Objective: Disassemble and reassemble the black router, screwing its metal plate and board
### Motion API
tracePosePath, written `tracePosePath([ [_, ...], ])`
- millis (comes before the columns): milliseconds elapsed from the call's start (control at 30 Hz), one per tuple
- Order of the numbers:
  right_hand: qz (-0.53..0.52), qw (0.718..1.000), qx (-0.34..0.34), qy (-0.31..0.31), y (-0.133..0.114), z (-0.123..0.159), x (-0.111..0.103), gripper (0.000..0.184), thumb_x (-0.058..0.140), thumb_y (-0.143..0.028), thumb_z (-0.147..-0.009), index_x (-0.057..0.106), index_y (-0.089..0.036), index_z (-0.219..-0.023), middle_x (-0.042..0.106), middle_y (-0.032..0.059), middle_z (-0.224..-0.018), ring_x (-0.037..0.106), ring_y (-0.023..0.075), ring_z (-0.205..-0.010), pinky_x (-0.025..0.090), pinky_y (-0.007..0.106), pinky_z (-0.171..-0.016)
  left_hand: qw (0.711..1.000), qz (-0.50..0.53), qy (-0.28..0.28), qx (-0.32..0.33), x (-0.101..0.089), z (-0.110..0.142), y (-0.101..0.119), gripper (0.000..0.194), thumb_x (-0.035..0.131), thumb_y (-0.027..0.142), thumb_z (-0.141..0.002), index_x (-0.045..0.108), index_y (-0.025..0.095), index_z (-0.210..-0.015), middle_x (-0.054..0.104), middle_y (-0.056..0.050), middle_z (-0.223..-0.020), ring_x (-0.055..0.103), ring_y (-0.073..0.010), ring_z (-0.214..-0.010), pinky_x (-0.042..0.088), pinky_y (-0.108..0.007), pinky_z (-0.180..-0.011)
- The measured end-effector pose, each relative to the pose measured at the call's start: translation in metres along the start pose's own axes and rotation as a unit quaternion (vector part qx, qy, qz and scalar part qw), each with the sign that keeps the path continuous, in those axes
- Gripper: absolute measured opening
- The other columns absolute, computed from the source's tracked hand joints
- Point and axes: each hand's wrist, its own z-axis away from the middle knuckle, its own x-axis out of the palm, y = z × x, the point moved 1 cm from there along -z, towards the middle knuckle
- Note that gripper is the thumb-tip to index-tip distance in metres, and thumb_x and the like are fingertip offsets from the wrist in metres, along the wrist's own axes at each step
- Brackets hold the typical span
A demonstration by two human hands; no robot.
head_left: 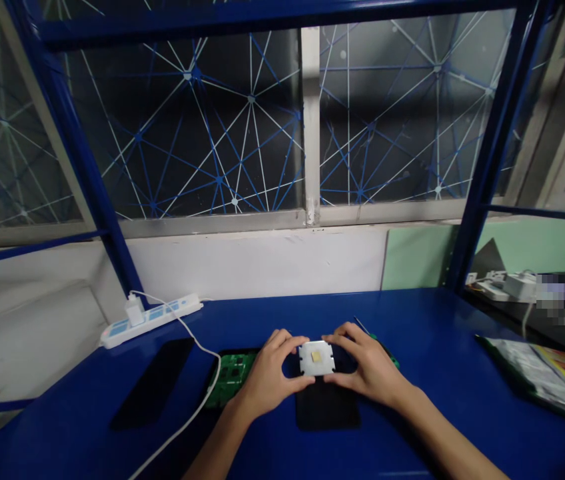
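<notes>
A small silver metal plate [307, 360] with notched edges and a yellowish square pad at its centre is held up between my two hands. My left hand [275, 367] pinches its left edge between thumb and fingers. On the opposite edge, my right hand [365, 363] grips it the same way. Below the plate lies a black flat rectangular piece [327, 407] on the blue table. Partly behind my left forearm sits a green circuit board [231, 377] in a black casing. A green-handled screwdriver [387, 353] lies beyond my right hand, partly hidden by it.
A white power strip [162, 317] with a plugged-in charger stands at the back left. Its white cable [197, 340] runs across the circuit board toward the front. A dark flat panel [155, 383] lies at left. Plastic packets [547, 373] rest at right. Blue frame posts [487, 147] rise behind.
</notes>
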Motion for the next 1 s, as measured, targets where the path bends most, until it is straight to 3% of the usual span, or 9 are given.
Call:
tracePosePath([
  [367, 0.005, 1.0, 0.003, 0.011, -0.003, 0.0, -0.001, 0.056, 0.078, -0.046, -0.08, 0.064, -0.021, -0.128, 0.063, 0.0113, -0.11, 0.063, 0.0263, -0.097, 0.056, 0.043, -0.082, 1.0, -0.029, -0.008, 0.003, 0.001, 0.0, -0.006, 0.064, 0.085, 0.019, -0.074, 0.06, 0.031, -0.131, 0.057, -0.002, -0.108, 0.055, -0.0244, -0.105, 0.048, -0.039, -0.094],
  [700, 0.009, 0.995, -0.079, 0.055, -0.01, -0.001, 0.008, 0.055, 0.073, -0.053, -0.083, 0.059, -0.019, -0.125, 0.065, 0.0116, -0.104, 0.064, 0.0255, -0.09, 0.057, 0.04, -0.076, 0.99, -0.13, -0.018, 0.049, 0.01, -0.005, 0.011, 0.061, 0.083, 0.016, -0.068, 0.062, 0.026, -0.125, 0.056, -0.005, -0.107, 0.053, -0.0276, -0.099, 0.043, -0.048, -0.097],
  [800, -0.005, 0.995, -0.071, 0.067, -0.009, 0.0, 0.007, 0.068, 0.075, -0.058, -0.08, 0.054, -0.021, -0.134, 0.064, 0.0115, -0.107, 0.064, 0.026, -0.094, 0.057, 0.041, -0.079, 0.995, -0.096, -0.01, 0.034, 0.012, -0.009, 0.015, 0.056, 0.084, 0.017, -0.07, 0.064, 0.025, -0.121, 0.056, -0.004, -0.105, 0.053, -0.0276, -0.099, 0.043, -0.047, -0.097],
  [900, -0.031, 0.998, -0.027, 0.04, -0.007, 0.0, 0.008, 0.09, 0.08, -0.064, -0.07, 0.048, -0.023, -0.143, 0.061, 0.0125, -0.116, 0.064, 0.0285, -0.103, 0.057, 0.043, -0.087, 1.0, -0.012, 0.005, 0.004, 0.011, -0.01, 0.014, 0.058, 0.088, 0.017, -0.07, 0.064, 0.028, -0.122, 0.055, -0.003, -0.104, 0.053, -0.0269, -0.103, 0.045, -0.043, -0.096],
  [1000, -0.061, 0.998, 0.01, 0.01, -0.008, 0.0, 0.011, 0.088, 0.081, -0.064, -0.068, 0.051, -0.023, -0.14, 0.058, 0.0121, -0.118, 0.062, 0.0286, -0.106, 0.056, 0.044, -0.091, 0.997, 0.071, 0.001, -0.021, 0.009, -0.008, 0.014, 0.063, 0.091, 0.022, -0.07, 0.063, 0.031, -0.126, 0.053, -0.002, -0.105, 0.053, -0.0252, -0.104, 0.046, -0.039, -0.096],
])
